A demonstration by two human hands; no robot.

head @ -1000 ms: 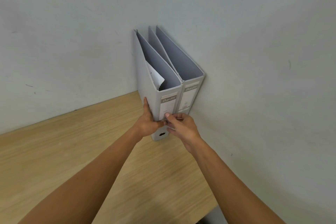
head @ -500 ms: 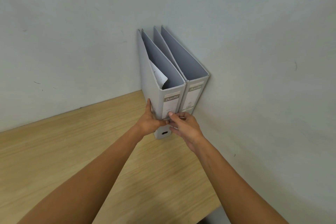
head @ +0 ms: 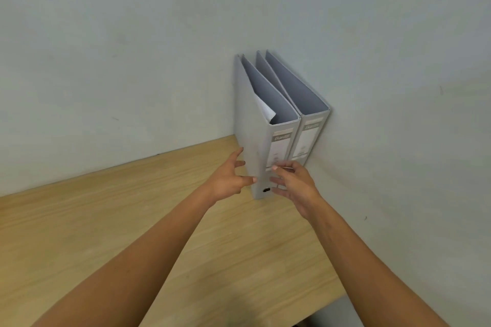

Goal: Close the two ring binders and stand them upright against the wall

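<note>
Two grey ring binders stand upright side by side in the corner of the wooden desk. The right binder [head: 309, 138] rests against the right wall [head: 398, 87]. The left binder [head: 252, 125] stands against it, closed, with a white sheet poking out at the top. My left hand [head: 228, 180] hovers beside the left binder's cover with fingers spread, its thumb tip at the spine edge. My right hand [head: 295, 183] is open at the foot of the spine, fingertips just off or barely touching it. Neither hand grips anything.
Pale walls meet in the corner behind the binders. The wooden desk [head: 132, 233] stretches left and toward me; its right front edge ends near the wall at the lower right.
Both hands have let go of the left binder's spine and opened, pulling slightly back. The binders stay standing.
</note>
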